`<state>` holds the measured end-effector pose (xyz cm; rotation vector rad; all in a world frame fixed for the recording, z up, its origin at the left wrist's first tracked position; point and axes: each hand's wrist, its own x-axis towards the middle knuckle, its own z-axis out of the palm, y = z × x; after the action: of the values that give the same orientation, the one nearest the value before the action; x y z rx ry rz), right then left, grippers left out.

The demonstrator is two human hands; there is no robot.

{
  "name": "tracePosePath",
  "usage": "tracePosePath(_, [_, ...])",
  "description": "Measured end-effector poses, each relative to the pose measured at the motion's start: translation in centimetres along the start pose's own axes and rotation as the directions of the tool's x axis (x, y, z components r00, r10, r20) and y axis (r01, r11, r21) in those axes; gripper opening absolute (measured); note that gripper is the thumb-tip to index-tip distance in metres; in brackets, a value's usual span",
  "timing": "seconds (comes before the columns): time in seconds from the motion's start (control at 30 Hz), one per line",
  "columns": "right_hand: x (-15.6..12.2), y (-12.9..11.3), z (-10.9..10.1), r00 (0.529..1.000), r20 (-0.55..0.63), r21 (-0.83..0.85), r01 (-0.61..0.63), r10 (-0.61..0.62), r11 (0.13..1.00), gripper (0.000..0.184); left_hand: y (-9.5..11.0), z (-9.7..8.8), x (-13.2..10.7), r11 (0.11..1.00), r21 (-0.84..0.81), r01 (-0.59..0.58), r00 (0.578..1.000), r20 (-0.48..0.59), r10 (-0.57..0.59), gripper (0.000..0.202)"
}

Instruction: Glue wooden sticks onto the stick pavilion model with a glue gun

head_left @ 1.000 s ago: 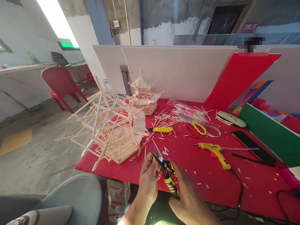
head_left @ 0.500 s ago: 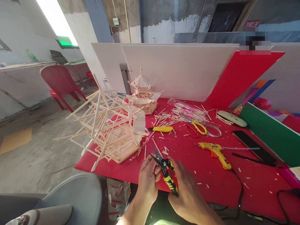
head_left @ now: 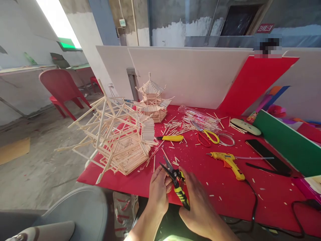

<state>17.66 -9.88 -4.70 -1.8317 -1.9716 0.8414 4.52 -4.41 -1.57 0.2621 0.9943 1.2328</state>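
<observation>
My right hand point(head_left: 197, 197) is closed around the yellow-and-black handles of a pair of pruning shears point(head_left: 178, 187), whose dark blades stand apart and point away from me to the left. Beside the blades, my left hand point(head_left: 158, 187) has its fingers pinched together; whatever is between them is too small or hidden to make out. Beyond the left hand stands a large open frame of wooden sticks point(head_left: 125, 154), tilted over the table's left edge. Short cut sticks point(head_left: 176, 161) lie just past the blade tips.
On the red table point(head_left: 190, 167) lie a yellow utility knife point(head_left: 173, 138), scissors point(head_left: 212, 136), a bag of sticks point(head_left: 200, 118) and a glue gun point(head_left: 230, 163) with its cord. A finished-looking stick pagoda point(head_left: 151, 100) stands behind. A grey stool point(head_left: 92, 207) is at lower left.
My hands and the shears hold nearly the same pose. The background has shifted slightly left as the head view turns a little.
</observation>
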Motion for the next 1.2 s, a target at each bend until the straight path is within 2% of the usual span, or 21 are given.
tracePosePath(0.13, [-0.1, 0.5, 0.2, 0.997, -0.039, -0.030, 0.063, -0.064, 0.998, 0.102, 0.4, 0.1, -0.5, 1.000, 0.008, 0.019, 1.000, 0.010, -0.019, 0.045])
tracePosePath(0.3, [-0.1, 0.9, 1.0, 0.994, -0.092, -0.037, 0.054, -0.057, 0.998, 0.099, 0.1, 0.1, -0.5, 1.000, 0.009, 0.029, 1.000, 0.000, -0.029, 0.046])
tracePosePath(0.43, [-0.1, 0.8, 0.5, 1.000, -0.027, 0.008, 0.016, -0.016, 1.000, 0.101, -0.1, 0.0, 0.1, 0.999, 0.014, 0.042, 0.999, -0.005, -0.042, 0.049])
tracePosePath(0.5, [-0.1, 0.9, -0.3, 1.000, 0.002, 0.020, -0.015, 0.015, 1.000, 0.103, 0.2, -0.1, 0.5, 1.000, 0.010, 0.003, 1.000, 0.003, -0.003, 0.048])
tracePosePath(0.57, [0.1, 1.3, -1.3, 0.998, -0.029, 0.003, -0.053, 0.053, 0.999, 0.101, 0.7, -0.3, 1.0, 0.997, 0.001, -0.078, 0.997, 0.000, 0.078, 0.047])
tracePosePath(0.67, [0.6, 2.1, -2.2, 0.977, -0.152, -0.119, -0.170, 0.151, 0.978, 0.092, 1.2, -0.6, 1.7, 0.984, 0.015, -0.178, 0.984, -0.023, 0.179, 0.043])
tracePosePath(0.73, [1.1, 2.6, -2.5, 0.955, -0.215, -0.234, -0.254, 0.205, 0.938, 0.086, 1.1, -0.8, 2.1, 0.984, 0.044, -0.175, 0.984, 0.032, 0.174, 0.039])
tracePosePath(0.8, [1.9, 3.0, -3.3, 0.953, -0.245, -0.321, -0.254, 0.179, 0.913, 0.075, 0.7, -0.8, 2.3, 0.987, 0.067, -0.146, 0.986, 0.086, 0.140, 0.036])
tracePosePath(0.9, [4.8, 3.7, -6.1, 0.958, -0.282, -0.393, -0.161, 0.048, 0.905, 0.059, 0.2, -0.6, 2.4, 0.988, 0.083, -0.132, 0.988, 0.088, 0.124, 0.034])
tracePosePath(0.93, [6.3, 4.2, -7.5, 0.949, -0.314, -0.406, -0.171, 0.038, 0.898, 0.054, 0.2, -0.6, 2.4, 0.988, 0.083, -0.133, 0.989, 0.079, 0.126, 0.035])
tracePosePath(1.0, [10.0, 5.4, -10.3, 0.921, -0.371, -0.405, -0.273, 0.116, 0.873, 0.047, 0.4, -0.4, 2.3, 0.989, 0.075, -0.130, 0.990, 0.072, 0.125, 0.036])
tracePosePath(1.07, [13.9, 6.8, -12.5, 0.916, -0.357, -0.405, -0.326, 0.180, 0.854, 0.046, 0.7, -0.3, 2.0, 0.990, 0.060, -0.129, 0.990, 0.071, 0.125, 0.037])
tracePosePath(1.13, [17.2, 8.2, -13.6, 0.916, -0.324, -0.408, -0.361, 0.237, 0.839, 0.039, 0.9, -0.2, 1.7, 0.991, 0.045, -0.129, 0.990, 0.066, 0.125, 0.035])
tracePosePath(1.2, [19.3, 9.2, -13.9, 0.917, -0.311, -0.407, -0.367, 0.251, 0.837, 0.035, 1.1, -0.3, 1.4, 0.992, 0.037, -0.124, 0.991, 0.059, 0.122, 0.033])
